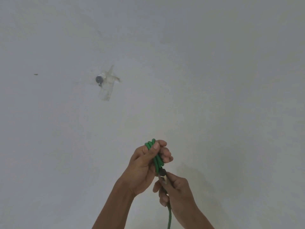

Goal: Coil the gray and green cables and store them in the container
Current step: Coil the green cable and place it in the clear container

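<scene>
While the left hand (145, 162) closes its fingers around a bundle of loops of the green cable (156, 156), the right hand (175, 189) sits just below that bundle, fingers pinched on the cable's dark plug end (162, 173). A loose length of cable hangs down from the right hand. Well up and left of the bundle, a small round metal fitting (99, 79) lies taped to the pale surface (214, 80).

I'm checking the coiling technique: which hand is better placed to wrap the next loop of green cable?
The right hand. It holds the loose run of the green cable near the plug, free to feed it around. The left hand is closed on the finished loops, so it should only hold the bundle.
</scene>
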A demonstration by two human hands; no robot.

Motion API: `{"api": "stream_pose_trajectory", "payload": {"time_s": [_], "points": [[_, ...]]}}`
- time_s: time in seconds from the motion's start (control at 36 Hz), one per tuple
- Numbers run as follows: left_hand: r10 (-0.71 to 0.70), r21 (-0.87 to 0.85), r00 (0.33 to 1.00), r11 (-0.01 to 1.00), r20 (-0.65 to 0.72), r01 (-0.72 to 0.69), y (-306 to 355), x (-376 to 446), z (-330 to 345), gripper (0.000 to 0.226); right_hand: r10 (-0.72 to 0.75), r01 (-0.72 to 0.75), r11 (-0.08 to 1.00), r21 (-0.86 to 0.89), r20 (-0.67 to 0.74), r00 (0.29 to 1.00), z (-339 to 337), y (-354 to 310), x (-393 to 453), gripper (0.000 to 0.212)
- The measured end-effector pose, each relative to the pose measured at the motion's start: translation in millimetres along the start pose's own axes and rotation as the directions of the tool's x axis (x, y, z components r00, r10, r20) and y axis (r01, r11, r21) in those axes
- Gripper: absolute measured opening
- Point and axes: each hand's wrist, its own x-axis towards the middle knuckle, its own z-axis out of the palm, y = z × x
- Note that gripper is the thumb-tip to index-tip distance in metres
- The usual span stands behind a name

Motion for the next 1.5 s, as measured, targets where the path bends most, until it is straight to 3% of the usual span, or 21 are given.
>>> {"api": "stream_pose_trajectory", "payload": {"time_s": [0.11, 0.19, 0.28, 0.39, 0.5, 0.67, 0.81, 0.94, 1.03, 1.14, 1.31, 1.39, 1.5], "points": [[0.044, -0.008, 0.996, 0.999, -0.072, -0.044, -3, 6, 2, 0.023, 0.014, -0.014, 0.999, 0.031, -0.005, 1.0, 6, 2, -5, 0.02], [0.067, 0.084, 0.991, 0.995, -0.12, -0.058, -3, 9, -5, 0.025, 0.022, -0.022, 1.0, -0.004, -0.05, 0.999, 8, 3, -12, 0.017], [0.042, 0.144, 0.989, 0.989, -0.14, -0.021, -1, 7, -15, 0.026, -0.029, 0.002, 0.978, -0.207, -0.127, 0.991, 5, -3, -18, 0.014], [-0.015, 0.181, 0.989, 0.983, -0.145, 0.041, -3, 1, -23, 0.031, -0.17, 0.137, 0.798, -0.586, -0.001, 0.985, -1, -20, -24, 0.011], [-0.058, 0.257, 0.991, 0.962, -0.122, 0.088, -4, -6, -27, 0.038, -0.201, 0.28, 0.532, -0.799, 0.202, 0.959, -5, -50, -20, 0.009], [-0.181, 0.347, 0.979, 0.915, -0.097, 0.204, -10, -10, -19, 0.051, -0.072, 0.429, 0.244, -0.87, 0.425, 0.902, 0, -81, -4, 0.016], [-0.169, 0.327, 0.973, 0.921, -0.156, 0.213, -9, -8, -18, 0.054, 0.032, 0.53, 0.076, -0.844, 0.534, 0.845, 12, -82, -6, 0.02], [-0.193, 0.353, 0.977, 0.911, -0.089, 0.212, -6, -12, -15, 0.066, -0.001, 0.497, 0.117, -0.86, 0.5, 0.866, 5, -96, 10, 0.016], [-0.231, 0.395, 0.972, 0.889, -0.047, 0.23, -6, -15, -11, 0.075, 0.061, 0.467, 0.222, -0.856, 0.49, 0.869, 4, -108, 21, 0.007], [-0.304, 0.349, 0.953, 0.893, -0.004, 0.286, -15, -20, -10, 0.08, 0.053, 0.389, 0.348, -0.853, 0.432, 0.9, 1, -122, 37, 0.025], [-0.358, 0.315, 0.934, 0.886, -0.003, 0.34, -7, -21, -11, 0.08, 0.006, 0.425, 0.576, -0.698, 0.523, 0.852, -3, -119, 50, 0.023], [-0.38, 0.317, 0.925, 0.877, -0.004, 0.362, -1, -21, -10, 0.081, -0.037, 0.466, 0.586, -0.663, 0.552, 0.833, -2, -117, 52, 0.023], [-0.408, 0.369, 0.913, 0.847, -0.009, 0.383, 1, -21, -7, 0.081, -0.098, 0.524, 0.516, -0.678, 0.56, 0.822, 0, -120, 57, 0.025]]}}
